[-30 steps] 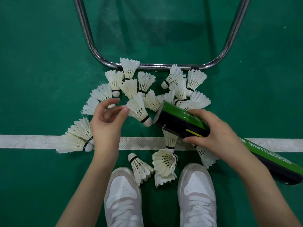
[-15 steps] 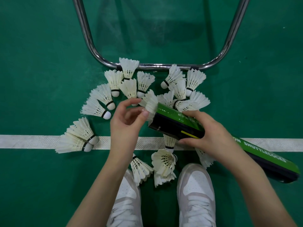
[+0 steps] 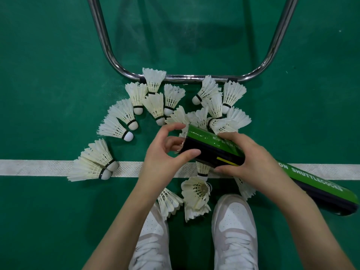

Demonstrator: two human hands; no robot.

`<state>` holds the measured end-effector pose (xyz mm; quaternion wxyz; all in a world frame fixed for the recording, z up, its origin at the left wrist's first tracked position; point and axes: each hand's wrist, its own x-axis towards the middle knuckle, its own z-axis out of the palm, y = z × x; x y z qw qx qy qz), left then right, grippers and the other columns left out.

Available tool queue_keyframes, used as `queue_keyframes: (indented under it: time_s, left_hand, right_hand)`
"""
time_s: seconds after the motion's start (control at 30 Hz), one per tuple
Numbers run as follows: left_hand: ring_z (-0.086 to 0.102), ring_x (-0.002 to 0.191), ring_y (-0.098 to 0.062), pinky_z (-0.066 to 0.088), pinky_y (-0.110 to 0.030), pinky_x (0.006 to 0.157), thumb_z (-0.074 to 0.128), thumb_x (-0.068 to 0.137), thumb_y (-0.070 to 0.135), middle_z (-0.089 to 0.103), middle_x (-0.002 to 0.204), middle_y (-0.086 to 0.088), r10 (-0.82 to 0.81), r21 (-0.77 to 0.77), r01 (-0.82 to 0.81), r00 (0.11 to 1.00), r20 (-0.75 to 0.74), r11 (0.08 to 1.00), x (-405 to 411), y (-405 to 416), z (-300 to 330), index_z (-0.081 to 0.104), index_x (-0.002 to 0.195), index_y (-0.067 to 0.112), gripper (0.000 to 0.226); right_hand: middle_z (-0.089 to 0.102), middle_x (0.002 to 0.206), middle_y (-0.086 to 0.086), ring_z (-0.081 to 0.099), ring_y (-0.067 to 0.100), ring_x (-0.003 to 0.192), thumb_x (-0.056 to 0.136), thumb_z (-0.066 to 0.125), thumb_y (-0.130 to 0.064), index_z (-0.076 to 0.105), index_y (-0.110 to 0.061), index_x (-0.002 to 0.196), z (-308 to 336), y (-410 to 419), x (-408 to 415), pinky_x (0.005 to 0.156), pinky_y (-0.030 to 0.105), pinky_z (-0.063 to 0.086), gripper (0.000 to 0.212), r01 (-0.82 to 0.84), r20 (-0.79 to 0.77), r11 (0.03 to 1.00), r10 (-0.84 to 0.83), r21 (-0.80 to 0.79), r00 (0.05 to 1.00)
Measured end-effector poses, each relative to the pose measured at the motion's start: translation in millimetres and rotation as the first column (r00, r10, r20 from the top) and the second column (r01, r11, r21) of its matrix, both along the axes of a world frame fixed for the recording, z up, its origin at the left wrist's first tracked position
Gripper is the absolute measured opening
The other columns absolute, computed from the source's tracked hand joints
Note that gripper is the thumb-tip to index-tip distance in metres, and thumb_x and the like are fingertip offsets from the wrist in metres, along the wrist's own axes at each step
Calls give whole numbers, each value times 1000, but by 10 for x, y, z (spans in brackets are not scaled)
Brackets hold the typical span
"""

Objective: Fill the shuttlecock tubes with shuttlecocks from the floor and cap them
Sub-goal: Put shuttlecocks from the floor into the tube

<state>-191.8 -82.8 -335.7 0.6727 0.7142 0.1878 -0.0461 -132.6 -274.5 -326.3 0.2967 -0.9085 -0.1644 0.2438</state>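
A long green and black shuttlecock tube lies tilted across the middle, its open mouth pointing left. My right hand grips it around the upper part. My left hand is cupped at the mouth, thumb on the black side and index finger over the rim; the shuttlecock it carried is almost entirely inside, only a sliver of feather showing. Several white feather shuttlecocks lie scattered on the green floor beyond the tube. A pair of shuttlecocks rests on the white line at the left. More shuttlecocks lie by my shoes.
A curved chrome tube frame stands on the floor just behind the shuttlecocks. A white court line crosses the green floor. My two white shoes are at the bottom.
My left hand picked a shuttlecock from the floor, carried it right to the tube mouth and pushed it in. The tube stayed in my right hand.
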Motion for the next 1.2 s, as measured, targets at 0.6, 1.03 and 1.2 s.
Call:
queue_keyframes:
  time_s: [0.6,1.03,1.2]
  left_hand:
    - [64,86,0,47,-14,85,76,77,11,71,89,14,-139,63,138,990,15,988,-22,-29,-45,42,121,46,66]
    - [63,104,-11,50,-26,93,65,84,-4,61,116,6,-192,-5,192,981,26,981,-12,-6,-63,39,129,42,69]
    - [66,94,-8,50,-20,86,72,79,4,69,99,8,-143,36,143,990,13,989,-36,46,-79,38,128,45,72]
  right_hand:
    - [44,107,-22,50,7,104,64,78,-37,43,-38,125,47,71,-24,93,36,41,70,-18,-3,1000,18,-26,1000]
    - [48,125,-16,47,9,110,65,77,-41,41,-40,128,22,114,-42,98,40,37,72,-53,8,997,54,-53,999]
    - [47,127,-15,46,10,112,66,76,-42,40,-38,129,24,146,-41,99,39,36,72,-61,10,997,61,-45,998]
